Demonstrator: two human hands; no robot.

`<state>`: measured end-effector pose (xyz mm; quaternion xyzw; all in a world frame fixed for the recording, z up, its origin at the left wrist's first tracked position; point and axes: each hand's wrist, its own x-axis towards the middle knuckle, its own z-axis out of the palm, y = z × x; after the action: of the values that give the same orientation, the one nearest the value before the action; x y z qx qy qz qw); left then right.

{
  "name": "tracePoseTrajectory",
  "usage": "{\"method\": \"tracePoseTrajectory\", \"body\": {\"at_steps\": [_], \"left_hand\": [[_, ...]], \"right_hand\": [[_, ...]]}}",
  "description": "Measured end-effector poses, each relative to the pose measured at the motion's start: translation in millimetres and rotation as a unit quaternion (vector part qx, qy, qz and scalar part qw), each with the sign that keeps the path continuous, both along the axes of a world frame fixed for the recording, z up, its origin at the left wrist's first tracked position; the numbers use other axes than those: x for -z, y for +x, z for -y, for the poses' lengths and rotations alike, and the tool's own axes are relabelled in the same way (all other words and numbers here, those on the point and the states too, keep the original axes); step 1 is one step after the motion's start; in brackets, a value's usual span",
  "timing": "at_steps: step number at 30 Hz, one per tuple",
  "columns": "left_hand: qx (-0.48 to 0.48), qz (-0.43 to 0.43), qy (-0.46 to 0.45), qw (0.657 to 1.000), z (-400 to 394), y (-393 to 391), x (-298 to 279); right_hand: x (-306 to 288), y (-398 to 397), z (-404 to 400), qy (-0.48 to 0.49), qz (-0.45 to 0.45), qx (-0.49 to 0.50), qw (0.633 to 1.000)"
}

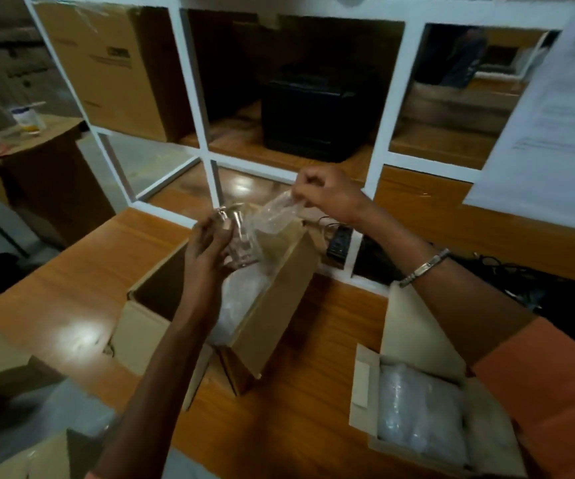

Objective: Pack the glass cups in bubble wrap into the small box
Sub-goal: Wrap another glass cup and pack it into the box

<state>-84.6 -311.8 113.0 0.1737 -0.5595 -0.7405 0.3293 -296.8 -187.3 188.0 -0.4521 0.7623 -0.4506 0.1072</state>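
My left hand (208, 252) grips a clear glass cup (239, 236), held upright above an open cardboard box (275, 305) in the middle of the wooden table. My right hand (327, 195) pinches the top edge of a sheet of bubble wrap (274, 216) that hangs beside the cup and touches it. More bubble wrap (241, 302) lies inside that box. At the lower right a small open box (417, 326) holds wrapped bundles (417, 413).
A white-framed glass partition (393, 98) stands along the table's far edge, with a big carton (113, 70) and a black device (313, 108) behind it. Cables and a black adapter (339, 242) lie by the partition. Another carton (30, 458) sits at the lower left.
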Motion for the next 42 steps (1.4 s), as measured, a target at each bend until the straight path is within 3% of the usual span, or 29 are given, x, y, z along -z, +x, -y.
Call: {"method": "tracePoseTrajectory", "body": {"at_steps": [4, 9, 12, 15, 17, 20, 23, 27, 33, 42], "left_hand": [[0.067, -0.02, -0.006, 0.998, -43.1, -38.4, -11.5], [0.119, -0.011, 0.05, 0.992, -106.0, -64.1, -7.3], [0.143, -0.002, 0.039, 0.989, -135.2, -69.5, 3.2], [0.137, -0.002, 0.024, 0.99, -152.5, -71.6, 5.1], [0.138, 0.003, 0.013, 0.99, -162.4, -72.0, 3.4], [0.149, 0.009, 0.025, 0.988, -178.1, -69.9, 1.8], [0.153, 0.014, 0.034, 0.987, -192.7, -66.4, -1.8], [0.169, 0.023, 0.001, 0.985, -218.2, -68.7, -6.3], [0.182, 0.03, -0.065, 0.981, -253.0, -80.1, -20.1], [0.16, 0.048, -0.143, 0.975, -289.0, -108.9, -14.8]], "right_hand": [[-15.0, -23.9, -55.2, -0.094, 0.077, 0.127, 0.984], [-3.3, -36.4, -125.5, -0.052, 0.091, 0.182, 0.978], [11.6, -30.4, -166.8, 0.003, 0.012, 0.224, 0.974], [28.8, -24.4, -204.4, 0.016, -0.173, 0.391, 0.904], [40.4, -26.2, -222.3, -0.025, -0.187, 0.434, 0.881], [52.4, -33.1, -235.7, -0.116, -0.017, 0.372, 0.921], [50.9, -36.0, -246.0, -0.198, 0.133, 0.333, 0.912], [48.9, -36.8, -265.5, -0.217, 0.29, 0.238, 0.901], [41.5, -19.6, -291.5, -0.226, 0.358, 0.123, 0.897], [43.0, 4.9, -321.1, -0.268, 0.429, 0.071, 0.86]]}}
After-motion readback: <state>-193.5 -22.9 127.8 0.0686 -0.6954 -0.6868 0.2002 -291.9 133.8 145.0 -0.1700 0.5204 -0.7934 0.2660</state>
